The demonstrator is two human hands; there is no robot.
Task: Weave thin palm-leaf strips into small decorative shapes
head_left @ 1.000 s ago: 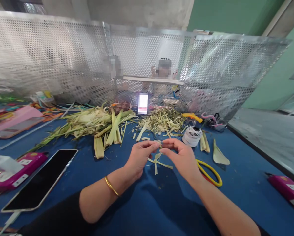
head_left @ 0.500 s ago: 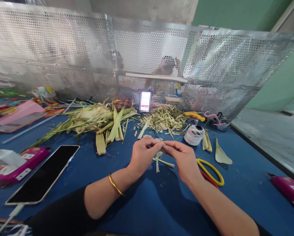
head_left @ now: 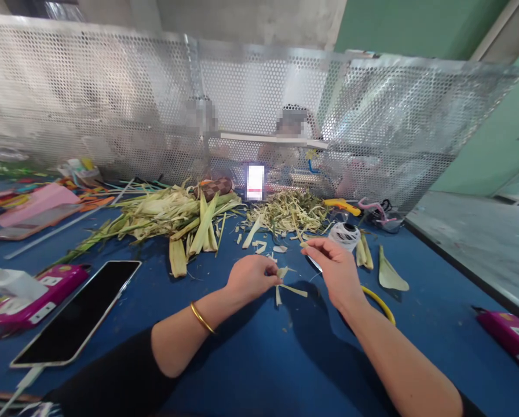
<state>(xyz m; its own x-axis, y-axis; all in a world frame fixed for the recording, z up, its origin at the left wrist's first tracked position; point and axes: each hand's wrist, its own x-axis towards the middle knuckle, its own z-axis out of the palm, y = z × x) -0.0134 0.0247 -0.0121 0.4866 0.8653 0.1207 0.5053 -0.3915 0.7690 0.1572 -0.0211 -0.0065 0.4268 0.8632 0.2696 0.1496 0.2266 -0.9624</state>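
My left hand (head_left: 251,279) is closed low over the table, thumb and forefinger pinched at a small cluster of pale corn husk strips (head_left: 293,291). The strips spread from its fingertips like a knotted cross. Further right and higher, my right hand (head_left: 332,267) pinches a small pale husk piece (head_left: 303,245), mostly hidden by the fingers. Just behind that hand stands a spool of white thread (head_left: 345,235), partly covered by it. Scissors with a yellow handle (head_left: 380,302) lie under my right wrist, mostly hidden.
Whole husks (head_left: 168,211) and a heap of shredded husk (head_left: 292,211) lie along the back, before a perforated metal screen (head_left: 251,87). A phone (head_left: 79,313) and a purple power strip (head_left: 59,284) sit left. Two people are beyond the screen.
My hands, which were together above the husk strips, have parted. The left has come down to the strips; the right has moved right, covering part of the spool and scissors.
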